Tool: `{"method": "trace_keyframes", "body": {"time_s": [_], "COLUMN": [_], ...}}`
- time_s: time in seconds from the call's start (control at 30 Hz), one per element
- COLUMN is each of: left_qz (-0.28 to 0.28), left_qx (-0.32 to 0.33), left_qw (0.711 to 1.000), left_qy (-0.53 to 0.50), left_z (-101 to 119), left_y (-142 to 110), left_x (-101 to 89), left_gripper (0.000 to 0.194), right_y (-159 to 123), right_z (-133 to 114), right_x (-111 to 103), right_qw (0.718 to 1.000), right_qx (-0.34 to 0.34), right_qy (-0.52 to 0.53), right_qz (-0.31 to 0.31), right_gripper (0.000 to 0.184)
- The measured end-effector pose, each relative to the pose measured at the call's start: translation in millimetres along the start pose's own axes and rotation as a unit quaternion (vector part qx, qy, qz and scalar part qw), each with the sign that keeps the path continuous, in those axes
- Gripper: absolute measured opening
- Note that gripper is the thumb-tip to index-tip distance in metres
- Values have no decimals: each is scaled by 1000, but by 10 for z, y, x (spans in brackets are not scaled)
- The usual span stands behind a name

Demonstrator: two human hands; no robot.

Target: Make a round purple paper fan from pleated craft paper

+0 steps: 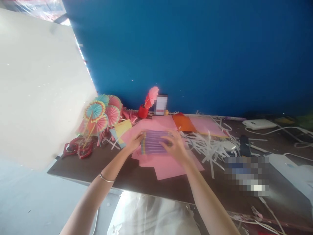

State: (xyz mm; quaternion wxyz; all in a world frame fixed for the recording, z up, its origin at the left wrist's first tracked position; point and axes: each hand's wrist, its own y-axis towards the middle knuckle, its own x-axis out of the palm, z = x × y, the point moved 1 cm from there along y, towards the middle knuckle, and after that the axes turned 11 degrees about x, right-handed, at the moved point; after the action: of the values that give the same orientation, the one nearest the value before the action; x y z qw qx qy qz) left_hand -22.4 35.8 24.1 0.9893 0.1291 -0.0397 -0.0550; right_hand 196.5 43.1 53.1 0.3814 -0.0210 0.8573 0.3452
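Note:
A purple sheet of accordion-pleated paper point(154, 142), banded with yellow and teal at its left end, lies over pink sheets point(168, 168) on the dark table. My left hand point(135, 142) holds its left end, the fingers at the far edge. At the right end my right hand point(174, 144) grips the paper with curved fingers, slightly blurred. The pleats run from one hand to the other. A metal bangle circles my left wrist.
Finished paper fans point(95, 111) stand at the left by red-handled scissors point(85, 148). White paper strips point(207, 145) lie heaped to the right. Behind are a red cup point(143, 111) with a pink fan, an orange sheet point(184, 122) and a blue wall. A white device point(259, 124) with cables sits farther right.

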Motion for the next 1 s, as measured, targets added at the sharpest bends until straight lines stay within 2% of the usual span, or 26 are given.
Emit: {"method": "trace_keyframes", "body": {"time_s": [0.17,0.43,0.6,0.7,0.87,1.0], "left_qz": [-23,-26,-10,-21,-45,-21], "left_qx": [5,12,24,32,73,57], "left_qw": [1000,1000,999,999,985,984], "left_qy": [1,4,33,37,147,170], "left_z": [12,-23,-31,-2,-20,-90], "left_y": [-3,-8,0,-12,-7,24], "left_x": [59,63,43,55,69,37], "left_gripper": [45,46,40,37,29,29], "right_y": [-8,-22,-17,-17,-6,10], "right_z": [-58,-97,-86,-69,-34,23], "right_x": [51,54,56,84,108,49], "right_qw": [998,997,996,996,996,997], "right_qx": [-46,-52,-65,-69,-68,-52], "right_qy": [-36,-48,-51,-44,-38,-45], "right_qz": [-2,-21,-39,-39,-40,-38], "right_gripper": [10,12,15,16,16,10]}}
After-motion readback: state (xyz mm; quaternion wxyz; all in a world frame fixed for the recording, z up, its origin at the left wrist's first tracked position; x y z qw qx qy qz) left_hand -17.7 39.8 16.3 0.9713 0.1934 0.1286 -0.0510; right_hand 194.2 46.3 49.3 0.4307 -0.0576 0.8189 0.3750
